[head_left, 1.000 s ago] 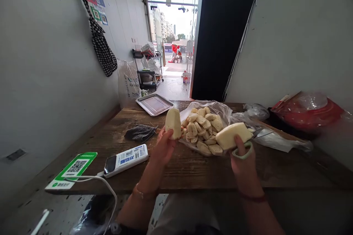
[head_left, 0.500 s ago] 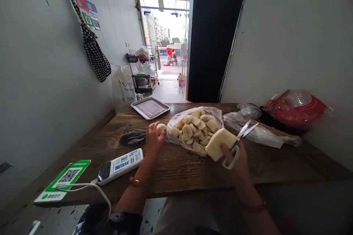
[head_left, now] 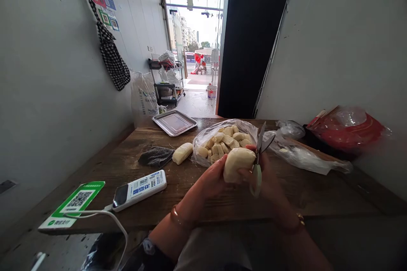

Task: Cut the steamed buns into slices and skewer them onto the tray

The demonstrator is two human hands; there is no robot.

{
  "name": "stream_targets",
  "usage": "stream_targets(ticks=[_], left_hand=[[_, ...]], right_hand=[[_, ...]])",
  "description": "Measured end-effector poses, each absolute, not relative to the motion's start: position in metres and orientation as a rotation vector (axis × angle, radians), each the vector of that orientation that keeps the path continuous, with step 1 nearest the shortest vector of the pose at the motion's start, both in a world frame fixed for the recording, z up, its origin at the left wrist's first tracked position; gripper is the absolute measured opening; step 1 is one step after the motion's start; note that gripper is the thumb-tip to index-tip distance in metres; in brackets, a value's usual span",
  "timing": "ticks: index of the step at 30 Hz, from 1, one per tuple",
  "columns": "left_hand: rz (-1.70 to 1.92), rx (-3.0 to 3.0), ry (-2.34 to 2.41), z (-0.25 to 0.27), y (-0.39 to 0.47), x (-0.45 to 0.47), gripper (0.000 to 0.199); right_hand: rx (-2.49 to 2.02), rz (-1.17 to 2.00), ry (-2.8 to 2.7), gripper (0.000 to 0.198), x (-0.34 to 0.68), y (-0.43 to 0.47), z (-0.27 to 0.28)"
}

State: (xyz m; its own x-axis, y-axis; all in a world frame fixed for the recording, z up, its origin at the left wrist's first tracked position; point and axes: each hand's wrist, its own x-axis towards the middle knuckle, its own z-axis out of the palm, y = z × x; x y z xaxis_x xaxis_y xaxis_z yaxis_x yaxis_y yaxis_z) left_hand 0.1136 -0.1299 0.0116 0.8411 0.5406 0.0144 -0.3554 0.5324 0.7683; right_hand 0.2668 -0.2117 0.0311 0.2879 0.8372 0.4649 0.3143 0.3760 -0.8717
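A pale steamed bun [head_left: 237, 164] is held above the table's front part, between my two hands. The fingers of my left hand [head_left: 211, 177] are closed round its left side. My right hand [head_left: 267, 178] grips scissors [head_left: 258, 173] with pale green handles, its fingers also touching the bun's right end. The blades point up and are apart, just right of the bun. Behind it sits a clear plastic bag [head_left: 203, 129], opened wide and full of cut bun pieces [head_left: 227, 140]. Another steamed bun [head_left: 182, 153] lies on the table left of the bag.
A dark cloth [head_left: 155, 156] and metal tray [head_left: 174, 123] lie left of the bag. Nearer are a white power bank [head_left: 140, 190], its cable [head_left: 111, 216] and a green QR card [head_left: 76, 203]. Plastic bags [head_left: 302, 154] and a red wrapped item [head_left: 356, 129] are at right.
My left hand has left the bun on the table and moved right to take hold of the one at my right hand. The held bun has turned and shifted left; the scissors now point upward.
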Motion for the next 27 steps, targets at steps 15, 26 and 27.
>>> stream_targets(ticks=[15,26,27], left_hand=[[0.799,1.215,0.394,0.029,-0.103,0.112,0.068],[0.880,0.957,0.366,0.023,-0.082,0.147,0.055],[0.886,0.969,0.366,0.021,-0.081,0.147,0.053]], right_hand=[[-1.558,0.366,-1.338,0.060,0.325,-0.227,0.019],[-1.854,0.245,-1.662,0.051,0.368,-0.257,0.043],[-1.851,0.262,-1.677,0.051,0.366,-0.255,0.045]])
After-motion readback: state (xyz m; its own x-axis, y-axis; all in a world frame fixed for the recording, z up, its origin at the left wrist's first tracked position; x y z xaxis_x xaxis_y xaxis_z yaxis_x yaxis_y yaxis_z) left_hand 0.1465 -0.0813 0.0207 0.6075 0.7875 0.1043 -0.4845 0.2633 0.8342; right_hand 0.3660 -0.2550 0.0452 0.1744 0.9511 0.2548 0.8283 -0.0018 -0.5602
